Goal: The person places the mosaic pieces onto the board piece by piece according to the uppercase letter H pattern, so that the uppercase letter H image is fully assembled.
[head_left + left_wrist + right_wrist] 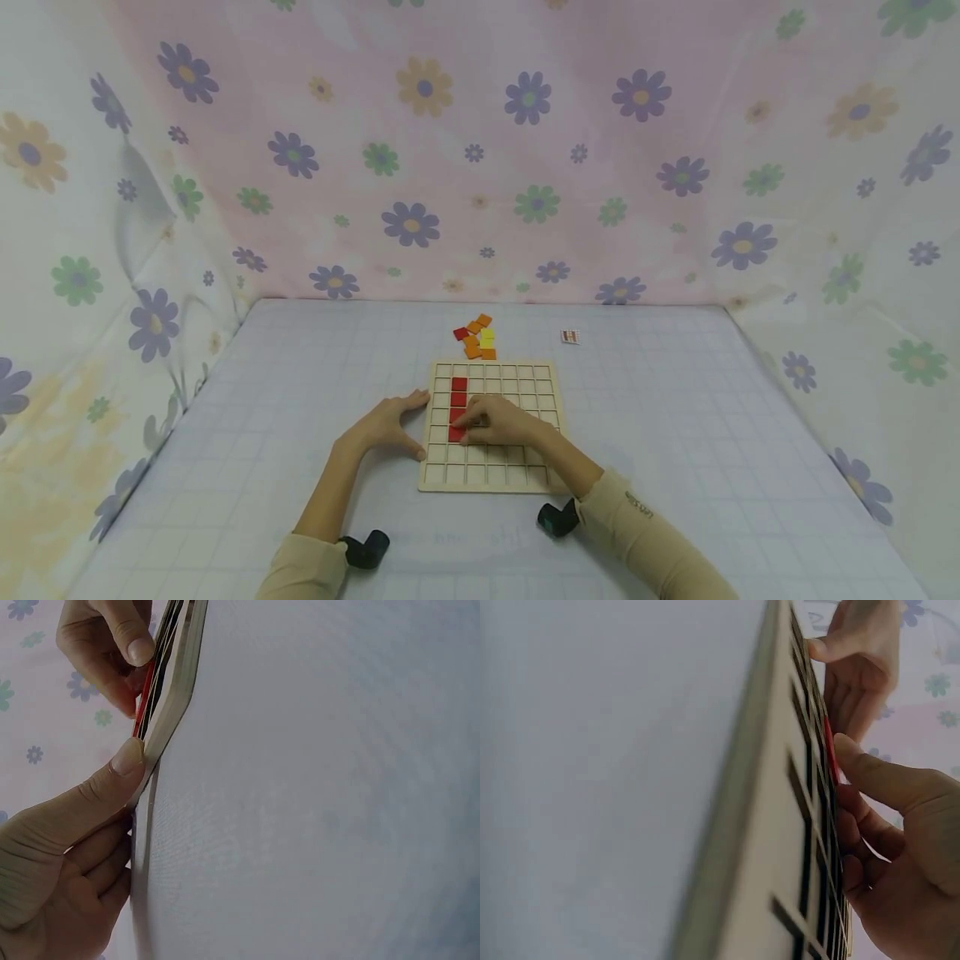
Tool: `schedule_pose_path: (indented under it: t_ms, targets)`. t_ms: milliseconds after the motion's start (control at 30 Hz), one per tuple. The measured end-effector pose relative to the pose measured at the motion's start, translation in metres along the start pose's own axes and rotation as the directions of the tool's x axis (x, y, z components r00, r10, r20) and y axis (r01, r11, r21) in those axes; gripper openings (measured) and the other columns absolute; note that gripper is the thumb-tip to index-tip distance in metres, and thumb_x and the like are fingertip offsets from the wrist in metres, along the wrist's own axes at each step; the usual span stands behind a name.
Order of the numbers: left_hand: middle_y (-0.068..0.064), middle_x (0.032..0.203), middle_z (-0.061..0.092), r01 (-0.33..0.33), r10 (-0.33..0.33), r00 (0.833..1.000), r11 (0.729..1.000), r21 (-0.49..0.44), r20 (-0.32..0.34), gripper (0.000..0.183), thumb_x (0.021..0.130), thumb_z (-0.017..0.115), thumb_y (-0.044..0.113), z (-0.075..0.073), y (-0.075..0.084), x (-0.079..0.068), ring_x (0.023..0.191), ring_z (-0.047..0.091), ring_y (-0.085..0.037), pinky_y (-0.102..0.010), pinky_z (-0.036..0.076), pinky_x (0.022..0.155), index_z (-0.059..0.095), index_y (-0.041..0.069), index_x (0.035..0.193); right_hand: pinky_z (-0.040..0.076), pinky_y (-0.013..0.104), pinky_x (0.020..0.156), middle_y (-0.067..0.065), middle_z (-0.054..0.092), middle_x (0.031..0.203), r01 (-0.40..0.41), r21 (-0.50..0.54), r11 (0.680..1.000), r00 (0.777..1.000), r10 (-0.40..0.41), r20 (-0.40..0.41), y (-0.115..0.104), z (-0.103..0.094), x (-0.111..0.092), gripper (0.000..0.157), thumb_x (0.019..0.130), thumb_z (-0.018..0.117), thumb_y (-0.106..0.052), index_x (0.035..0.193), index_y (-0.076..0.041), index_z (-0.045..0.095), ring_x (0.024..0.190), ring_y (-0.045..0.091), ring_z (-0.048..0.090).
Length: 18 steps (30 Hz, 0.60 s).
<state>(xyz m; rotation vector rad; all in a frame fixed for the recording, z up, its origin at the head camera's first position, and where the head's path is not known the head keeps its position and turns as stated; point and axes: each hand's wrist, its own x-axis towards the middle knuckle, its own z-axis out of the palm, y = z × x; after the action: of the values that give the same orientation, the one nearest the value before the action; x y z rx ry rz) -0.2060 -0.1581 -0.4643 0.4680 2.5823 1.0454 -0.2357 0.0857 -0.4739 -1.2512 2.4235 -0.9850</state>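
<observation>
A light wooden grid board (455, 475) with square cells lies on the table. Down one column near its left side run several red tiles (459, 399). My right hand (498, 419) is over the board, its thumb and index finger pinching the lowest red tile (455, 434) at its edges; in the right wrist view the thumb presses that red piece (831, 754). Along the board's left edge rests my left hand (386, 423), thumb and fingers spread apart. The left wrist view has the left thumb (126, 759) on the rim. My right fingers partly cover the column.
Beyond the board's far edge lies a loose group of orange tiles (472, 352), yellow tiles (487, 339) and one red tile (461, 333). A small printed square (570, 337) sits to their right. Flowered cloth (487, 208) hangs behind and at both sides.
</observation>
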Motion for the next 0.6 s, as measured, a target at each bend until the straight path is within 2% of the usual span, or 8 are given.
schedule_pose_path:
  t_ms: [67, 167, 267, 367, 533, 567, 600]
  targets:
    - [-0.015, 0.148, 0.034, 0.002, -0.002, 1.000, 1.000, -0.002, 0.000, 0.099, 0.056, 0.090, 0.019, 0.000, 0.000, 0.000, 0.139, 0.027, -0.034, -0.051, 0.023, 0.113, 0.042, 0.002, 0.141, 0.046, 0.018, 0.065, -0.001, 0.066, 0.091, -0.018, 0.031, 0.999, 1.000, 0.019, -0.025, 0.003, -0.005, 0.004, 0.026, 0.085, 0.070, -0.020, 0.107, -0.007, 0.072, 0.074, 0.006, 0.049]
    - [-0.016, 0.148, 0.034, 0.003, -0.003, 1.000, 1.000, 0.006, -0.003, 0.099, 0.056, 0.090, 0.020, 0.000, -0.001, 0.001, 0.138, 0.028, -0.034, -0.051, 0.023, 0.112, 0.042, 0.002, 0.141, 0.049, 0.018, 0.065, 0.005, 0.070, 0.095, -0.012, 0.055, 0.998, 0.991, 0.020, -0.135, 0.011, -0.013, 0.012, 0.024, 0.085, 0.070, -0.016, 0.105, -0.002, 0.071, 0.075, 0.009, 0.056]
    - [-0.016, 0.148, 0.035, 0.010, -0.010, 1.000, 1.000, 0.014, -0.008, 0.099, 0.056, 0.090, 0.020, 0.000, -0.001, 0.001, 0.138, 0.029, -0.034, -0.051, 0.024, 0.112, 0.042, 0.003, 0.141, 0.051, 0.021, 0.063, 0.014, 0.070, 0.094, 0.010, 0.056, 0.998, 0.963, 0.005, -0.268, 0.022, -0.022, 0.024, 0.023, 0.086, 0.068, -0.009, 0.104, 0.005, 0.069, 0.076, 0.017, 0.061]
    - [-0.015, 0.148, 0.035, 0.014, -0.014, 1.000, 1.000, 0.015, -0.010, 0.099, 0.056, 0.091, 0.020, 0.000, -0.002, 0.001, 0.138, 0.029, -0.034, -0.050, 0.024, 0.112, 0.042, 0.003, 0.141, 0.055, 0.027, 0.068, 0.020, 0.068, 0.095, 0.001, 0.078, 0.997, 0.932, 0.028, -0.362, 0.036, -0.028, 0.037, 0.023, 0.085, 0.066, -0.003, 0.104, 0.010, 0.066, 0.081, 0.028, 0.064]
    - [-0.015, 0.147, 0.037, 0.002, -0.002, 1.000, 1.000, 0.019, -0.010, 0.098, 0.056, 0.090, 0.019, 0.001, -0.002, 0.001, 0.138, 0.030, -0.032, -0.048, 0.025, 0.112, 0.043, 0.002, 0.140, 0.056, 0.036, 0.077, 0.024, 0.066, 0.101, -0.074, 0.114, 0.991, 0.891, 0.117, -0.439, 0.059, -0.031, 0.059, 0.025, 0.085, 0.066, -0.001, 0.107, 0.010, 0.065, 0.088, 0.035, 0.064]
    - [-0.014, 0.147, 0.037, 0.000, 0.000, 1.000, 1.000, 0.021, -0.010, 0.098, 0.056, 0.090, 0.019, 0.001, -0.002, 0.001, 0.138, 0.030, -0.032, -0.048, 0.025, 0.112, 0.043, 0.002, 0.140, 0.056, 0.036, 0.076, 0.024, 0.066, 0.100, -0.085, 0.104, 0.991, 0.882, 0.123, -0.455, 0.062, -0.031, 0.063, 0.026, 0.084, 0.066, -0.001, 0.107, 0.010, 0.065, 0.087, 0.034, 0.064]
    - [-0.014, 0.147, 0.037, -0.002, 0.002, 1.000, 1.000, 0.021, -0.011, 0.098, 0.056, 0.090, 0.019, 0.002, -0.002, 0.001, 0.138, 0.030, -0.032, -0.048, 0.025, 0.112, 0.043, 0.002, 0.140, 0.055, 0.034, 0.069, 0.024, 0.066, 0.092, -0.086, 0.094, 0.992, 0.876, 0.121, -0.468, 0.065, -0.031, 0.067, 0.027, 0.084, 0.066, -0.001, 0.109, 0.010, 0.065, 0.079, 0.033, 0.063]
